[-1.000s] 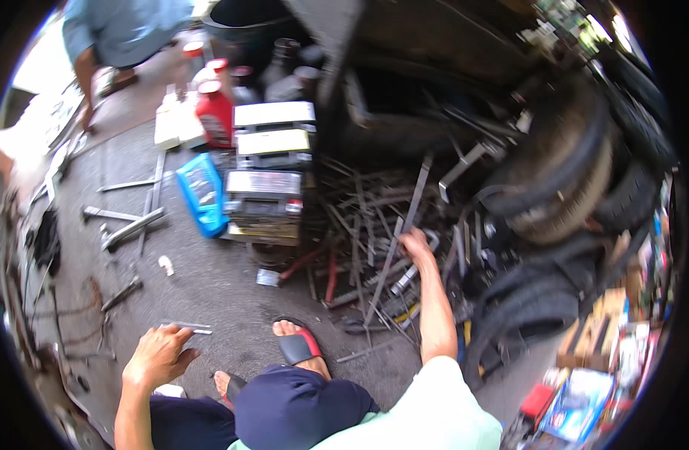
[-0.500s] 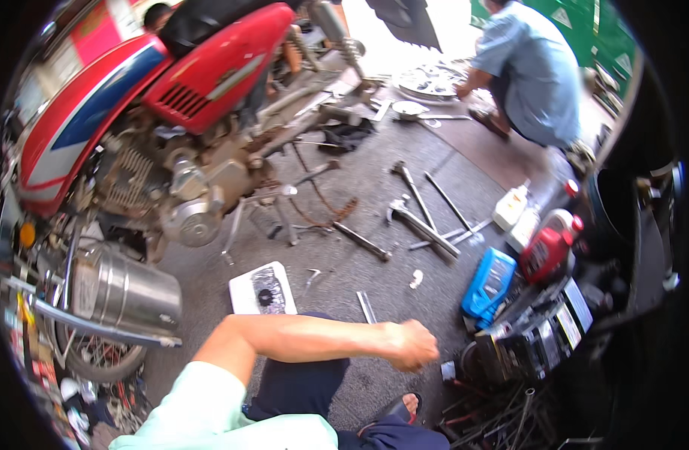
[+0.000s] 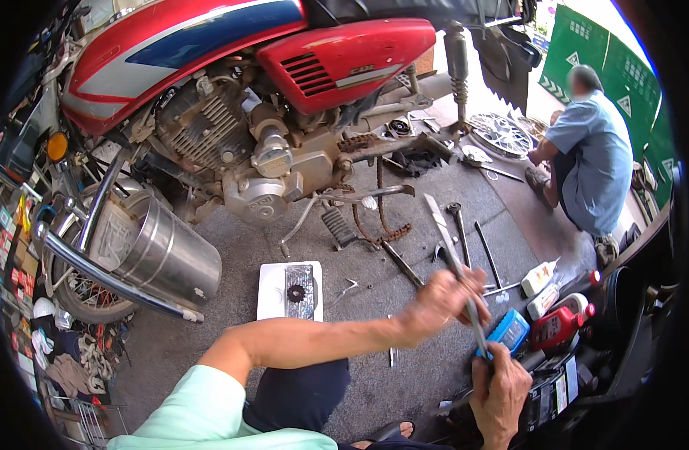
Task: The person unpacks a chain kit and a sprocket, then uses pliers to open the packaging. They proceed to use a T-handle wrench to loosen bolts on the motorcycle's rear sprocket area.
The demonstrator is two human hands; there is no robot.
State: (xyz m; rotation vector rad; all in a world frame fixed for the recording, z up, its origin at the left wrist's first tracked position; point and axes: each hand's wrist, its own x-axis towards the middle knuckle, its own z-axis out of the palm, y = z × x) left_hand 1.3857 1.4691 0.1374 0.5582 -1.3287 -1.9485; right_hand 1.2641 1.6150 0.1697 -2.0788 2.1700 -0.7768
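A long grey metal bar tool runs slanted from above the floor down to my hands. My left hand reaches across from the lower left in a mint sleeve and closes around the bar's middle. My right hand grips the bar's lower end near the bottom edge. Behind the bar stands a red motorcycle with its engine exposed and a rusty chain hanging down.
A white tray holding a small sprocket lies on the concrete by a silver exhaust. Loose wrenches, a blue box, a red bottle and a white bottle sit at right. A person in a blue shirt crouches beyond.
The view has swung from a pile of scrap tools to the motorcycle. My right hand left the pile, and both hands now hold the long bar.
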